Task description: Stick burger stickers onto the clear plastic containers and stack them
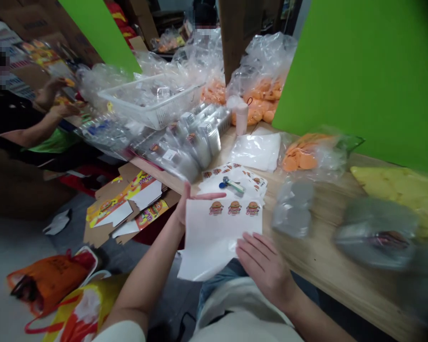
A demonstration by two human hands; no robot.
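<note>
A white sheet (214,237) with several printed burger logo stickers along its far edge lies in front of me, reaching past the table's near edge. My left hand (184,209) is at its left side, thumb raised and one finger stretched out along the far edge; the other fingers are hidden by the sheet. On the sheet's near right part rest the straight fingers of my right hand (262,266); its thumb is out of sight. Just beyond are more sticker sheets (253,181), with a small green-and-white tool with a blue end (231,185) on top.
Clear plastic containers (185,142) and a white basket (142,107) stand to the left. Bagged orange pieces (303,154), grey discs (294,206) and yellow packs (395,194) lie right. Printed cardboard (128,204) sits below the table's left edge. A co-worker (17,118) works at far left.
</note>
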